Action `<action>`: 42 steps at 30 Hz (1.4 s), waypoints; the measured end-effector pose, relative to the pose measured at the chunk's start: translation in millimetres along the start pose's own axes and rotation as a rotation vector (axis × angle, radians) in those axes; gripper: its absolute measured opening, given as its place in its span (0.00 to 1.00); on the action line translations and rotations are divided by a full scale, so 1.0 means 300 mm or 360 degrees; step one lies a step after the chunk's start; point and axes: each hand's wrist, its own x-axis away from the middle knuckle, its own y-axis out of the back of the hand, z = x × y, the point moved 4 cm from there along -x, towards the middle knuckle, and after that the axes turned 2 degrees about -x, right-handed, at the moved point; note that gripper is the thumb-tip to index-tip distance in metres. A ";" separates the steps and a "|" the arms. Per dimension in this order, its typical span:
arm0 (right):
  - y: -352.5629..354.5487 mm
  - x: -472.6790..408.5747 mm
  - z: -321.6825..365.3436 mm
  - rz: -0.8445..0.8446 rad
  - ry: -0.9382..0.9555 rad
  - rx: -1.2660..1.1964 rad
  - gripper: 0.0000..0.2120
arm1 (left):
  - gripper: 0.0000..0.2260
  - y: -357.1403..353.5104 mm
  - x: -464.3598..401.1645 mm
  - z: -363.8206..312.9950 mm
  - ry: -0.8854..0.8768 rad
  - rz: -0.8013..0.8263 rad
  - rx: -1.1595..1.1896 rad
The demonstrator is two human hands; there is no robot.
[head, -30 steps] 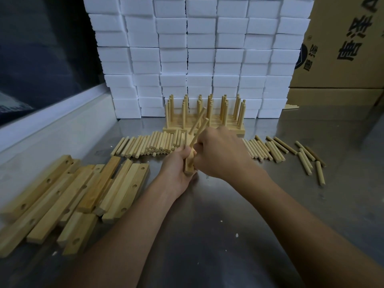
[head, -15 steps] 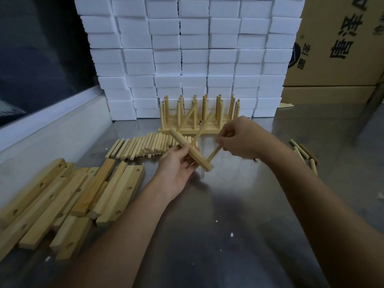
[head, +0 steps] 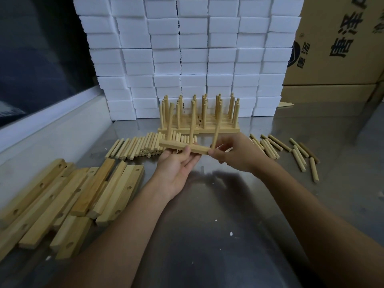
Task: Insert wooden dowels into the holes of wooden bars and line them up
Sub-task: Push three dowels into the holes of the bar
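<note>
My left hand (head: 178,165) holds a wooden bar (head: 182,146) level above the metal table, thumb on its front face. Two dowels stand upright in the bar. My right hand (head: 232,152) pinches a third dowel (head: 217,129) at the bar's right end; whether it sits in a hole is hidden by my fingers. Behind stands a row of finished bars with dowels (head: 199,115). Loose dowels (head: 141,146) lie in a row on the left, and more dowels (head: 299,154) lie scattered on the right. Empty bars (head: 68,194) are piled at the left.
A wall of white foam blocks (head: 187,55) rises behind the finished bars. Cardboard boxes (head: 336,48) stand at the back right. A raised white ledge (head: 52,129) runs along the table's left side. Bare metal tabletop (head: 207,215) lies under my arms.
The bar has turned from tilted to level in my left hand. My right hand has brought the third dowel upright to the bar's right end.
</note>
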 end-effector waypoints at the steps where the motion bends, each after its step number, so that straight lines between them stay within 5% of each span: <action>1: -0.004 0.001 -0.001 -0.0015 0.0017 0.0024 0.05 | 0.16 -0.001 0.000 0.000 -0.0002 -0.0011 0.0004; 7: 0.036 -0.005 -0.058 -0.0272 -0.0080 -0.0073 0.05 | 0.09 0.009 0.000 -0.024 -0.0036 -0.0190 0.0024; 10: 0.063 -0.034 -0.096 -0.0517 -0.0167 -0.0065 0.08 | 0.05 0.052 0.000 -0.066 -0.0329 -0.0497 -0.0566; 14: 0.073 -0.112 -0.111 -0.0611 -0.0239 0.0120 0.08 | 0.06 0.054 0.002 -0.070 -0.0571 -0.0481 -0.1146; 18: 0.078 -0.200 -0.135 -0.0586 -0.0266 0.0423 0.05 | 0.06 0.071 -0.013 -0.075 -0.0461 -0.0484 -0.0864; 25: 0.055 -0.311 -0.172 -0.0502 -0.0290 0.0573 0.07 | 0.07 0.069 -0.017 -0.070 -0.0449 -0.0446 -0.0919; 42: -0.113 -0.421 -0.057 -0.0430 -0.0126 0.0493 0.06 | 0.06 0.074 -0.024 -0.064 -0.0450 -0.0481 -0.0900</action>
